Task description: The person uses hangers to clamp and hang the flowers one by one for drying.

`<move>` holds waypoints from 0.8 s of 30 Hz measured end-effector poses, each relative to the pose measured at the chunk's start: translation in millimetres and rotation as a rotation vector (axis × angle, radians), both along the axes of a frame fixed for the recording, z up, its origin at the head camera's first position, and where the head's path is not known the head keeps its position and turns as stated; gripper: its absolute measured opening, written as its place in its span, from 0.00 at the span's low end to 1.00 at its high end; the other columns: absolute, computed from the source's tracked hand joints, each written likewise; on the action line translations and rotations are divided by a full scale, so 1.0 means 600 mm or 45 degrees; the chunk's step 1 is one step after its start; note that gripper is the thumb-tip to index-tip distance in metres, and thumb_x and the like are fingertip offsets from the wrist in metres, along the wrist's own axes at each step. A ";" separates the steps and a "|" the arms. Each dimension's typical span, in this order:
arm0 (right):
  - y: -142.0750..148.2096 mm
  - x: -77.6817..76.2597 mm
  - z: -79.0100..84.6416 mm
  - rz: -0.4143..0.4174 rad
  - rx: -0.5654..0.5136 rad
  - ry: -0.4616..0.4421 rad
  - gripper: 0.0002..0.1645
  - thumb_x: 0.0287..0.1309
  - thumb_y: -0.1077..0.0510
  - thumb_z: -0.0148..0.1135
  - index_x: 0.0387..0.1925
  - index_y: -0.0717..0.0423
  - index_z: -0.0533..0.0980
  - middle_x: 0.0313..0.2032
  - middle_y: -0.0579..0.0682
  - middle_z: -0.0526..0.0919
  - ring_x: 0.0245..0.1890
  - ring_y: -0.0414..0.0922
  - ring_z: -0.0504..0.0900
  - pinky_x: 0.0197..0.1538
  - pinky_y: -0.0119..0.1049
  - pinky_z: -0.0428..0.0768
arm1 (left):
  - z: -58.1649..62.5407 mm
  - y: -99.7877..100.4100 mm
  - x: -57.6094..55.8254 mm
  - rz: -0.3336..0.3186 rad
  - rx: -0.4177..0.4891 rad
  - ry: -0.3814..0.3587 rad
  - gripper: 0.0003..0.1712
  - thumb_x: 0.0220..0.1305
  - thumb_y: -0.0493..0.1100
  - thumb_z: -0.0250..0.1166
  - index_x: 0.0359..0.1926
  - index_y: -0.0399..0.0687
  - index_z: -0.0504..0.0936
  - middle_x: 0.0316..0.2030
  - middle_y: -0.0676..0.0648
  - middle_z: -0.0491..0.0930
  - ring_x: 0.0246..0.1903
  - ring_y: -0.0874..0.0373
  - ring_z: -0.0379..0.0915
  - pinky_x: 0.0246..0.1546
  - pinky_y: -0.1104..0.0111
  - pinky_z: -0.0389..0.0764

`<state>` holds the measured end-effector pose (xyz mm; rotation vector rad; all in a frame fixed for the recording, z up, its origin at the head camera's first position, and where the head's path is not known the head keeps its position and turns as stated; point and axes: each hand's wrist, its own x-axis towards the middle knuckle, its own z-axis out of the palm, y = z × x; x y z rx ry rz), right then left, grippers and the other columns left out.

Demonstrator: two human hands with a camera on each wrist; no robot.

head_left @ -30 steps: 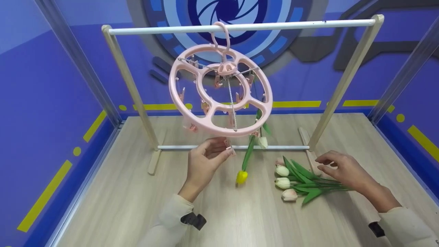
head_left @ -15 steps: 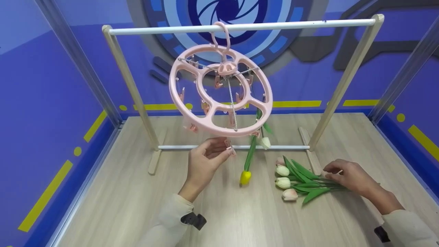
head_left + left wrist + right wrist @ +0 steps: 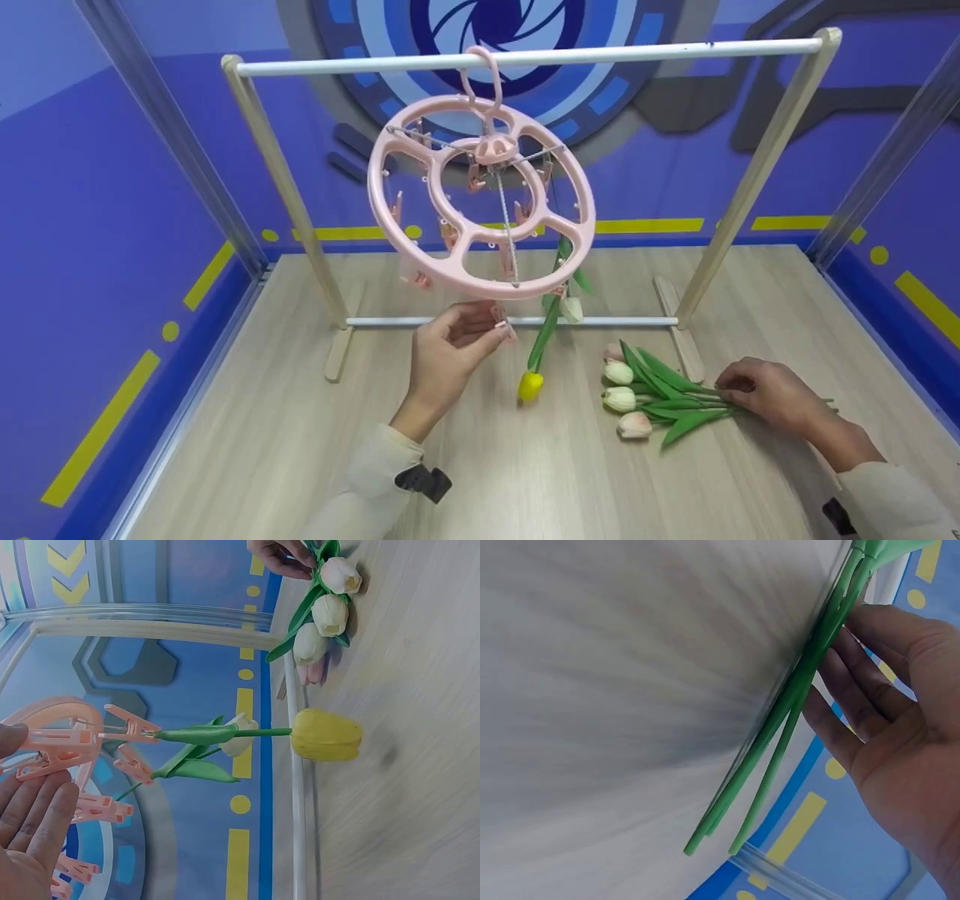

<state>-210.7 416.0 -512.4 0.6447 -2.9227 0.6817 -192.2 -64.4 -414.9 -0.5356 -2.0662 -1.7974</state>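
Note:
My left hand (image 3: 446,356) pinches a pink clothes peg (image 3: 67,746) between thumb and fingers, below the rim of a round pink hanger (image 3: 450,268). A yellow tulip (image 3: 531,386) hangs head down from another peg, and a white tulip (image 3: 572,310) hangs behind it. On the table lies a bunch of white and pale pink tulips (image 3: 619,400), stems pointing right. My right hand (image 3: 772,394) is at those stems. In the right wrist view its loosely bent fingers (image 3: 862,682) touch or nearly touch the green stems (image 3: 802,675), which still lie on the table.
The hanger hooks over the white top bar (image 3: 637,55) of a wooden-legged rack (image 3: 757,180). A lower white bar (image 3: 622,322) crosses behind the flowers. Several more pegs (image 3: 420,280) dangle from the hanger. Blue panels (image 3: 97,225) enclose the table (image 3: 300,450).
My right hand has moved right and down along the tulip stems to their lower part. The hanging tulips sway slightly. My left hand stays in place on the clothes peg.

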 end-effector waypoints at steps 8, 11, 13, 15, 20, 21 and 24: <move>0.000 0.002 -0.005 0.002 0.055 0.099 0.14 0.51 0.71 0.78 0.30 0.50 0.85 0.30 0.40 0.80 0.30 0.37 0.78 0.33 0.39 0.80 | 0.003 0.000 0.001 0.012 -0.013 -0.017 0.19 0.64 0.40 0.79 0.53 0.39 0.87 0.48 0.49 0.89 0.47 0.57 0.87 0.53 0.64 0.87; -0.001 0.005 -0.002 -0.032 0.040 0.077 0.13 0.53 0.70 0.77 0.31 0.50 0.84 0.31 0.39 0.79 0.31 0.37 0.77 0.34 0.39 0.80 | 0.003 0.001 0.002 0.006 -0.014 -0.018 0.19 0.65 0.40 0.78 0.54 0.40 0.86 0.48 0.48 0.89 0.47 0.57 0.87 0.53 0.64 0.87; -0.002 0.007 0.001 -0.058 0.017 0.067 0.13 0.55 0.70 0.76 0.32 0.51 0.83 0.32 0.39 0.79 0.32 0.38 0.77 0.34 0.39 0.79 | 0.002 0.001 0.002 0.006 -0.012 -0.019 0.19 0.65 0.41 0.78 0.54 0.40 0.86 0.48 0.48 0.89 0.47 0.57 0.87 0.53 0.64 0.87; -0.004 0.008 0.005 -0.081 -0.005 0.066 0.12 0.56 0.70 0.75 0.33 0.52 0.82 0.32 0.40 0.79 0.32 0.38 0.77 0.34 0.39 0.79 | 0.002 0.002 0.002 0.009 -0.012 -0.023 0.19 0.65 0.41 0.78 0.54 0.40 0.86 0.48 0.49 0.89 0.47 0.57 0.87 0.53 0.64 0.87; -0.010 0.011 0.020 -0.122 -0.040 0.083 0.11 0.59 0.71 0.72 0.38 0.55 0.81 0.34 0.42 0.81 0.35 0.41 0.80 0.36 0.40 0.82 | 0.001 0.003 0.003 0.014 -0.016 -0.027 0.19 0.65 0.41 0.78 0.54 0.40 0.86 0.48 0.49 0.89 0.47 0.57 0.87 0.53 0.64 0.87; -0.012 0.012 0.024 -0.124 -0.045 0.090 0.11 0.59 0.72 0.72 0.39 0.55 0.82 0.35 0.43 0.82 0.36 0.42 0.80 0.37 0.40 0.83 | 0.000 0.004 0.003 0.012 -0.014 -0.026 0.19 0.65 0.41 0.78 0.54 0.40 0.86 0.48 0.48 0.89 0.47 0.57 0.87 0.53 0.64 0.87; -0.016 0.013 0.035 -0.115 -0.062 0.140 0.12 0.59 0.73 0.72 0.40 0.56 0.83 0.37 0.44 0.83 0.37 0.42 0.83 0.40 0.40 0.85 | 0.001 0.004 0.003 0.010 -0.011 -0.024 0.19 0.64 0.41 0.79 0.54 0.40 0.86 0.48 0.48 0.89 0.47 0.57 0.87 0.53 0.64 0.87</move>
